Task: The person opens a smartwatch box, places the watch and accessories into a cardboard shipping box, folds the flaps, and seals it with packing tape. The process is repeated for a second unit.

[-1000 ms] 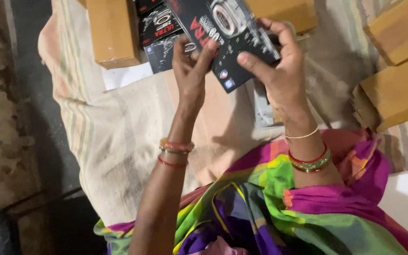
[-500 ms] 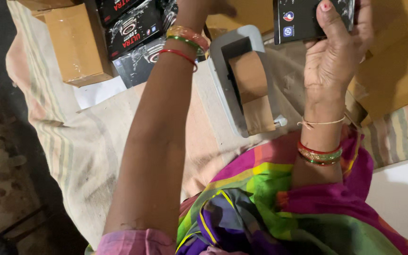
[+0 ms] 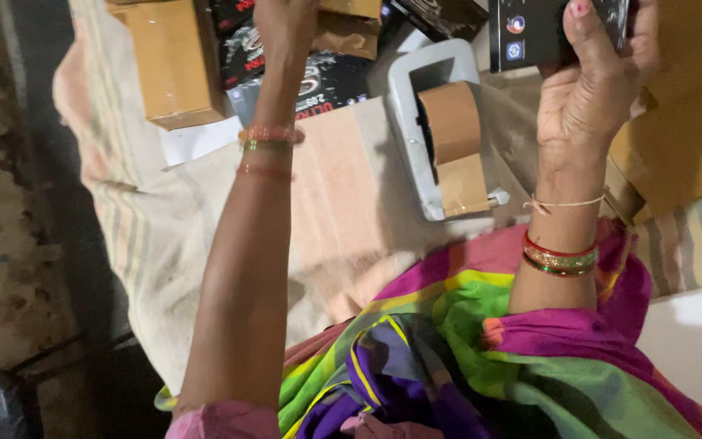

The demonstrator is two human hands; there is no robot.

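Observation:
My right hand [image 3: 591,77] is raised at the top right and grips a flat black printed box [image 3: 526,32] by its lower edge. My left hand [image 3: 286,24] reaches far forward to the pile of black printed boxes [image 3: 318,81] at the top middle. Its fingers are cut off by the frame's top edge, so whether it holds anything is hidden. A white tape dispenser [image 3: 416,138] with a brown tape roll [image 3: 452,122] lies on the cloth between my arms.
A pale striped cloth [image 3: 164,236] covers the work surface. Brown cardboard boxes stand at the top left [image 3: 176,61] and at the right [image 3: 684,138]. A bright multicoloured garment [image 3: 465,349] fills the lower middle. Bare stained floor [image 3: 2,203] lies to the left.
My left hand let go of the black box and stretched forward to the pile. My right hand kept the box and lifted it toward the top right. The tape dispenser came into view.

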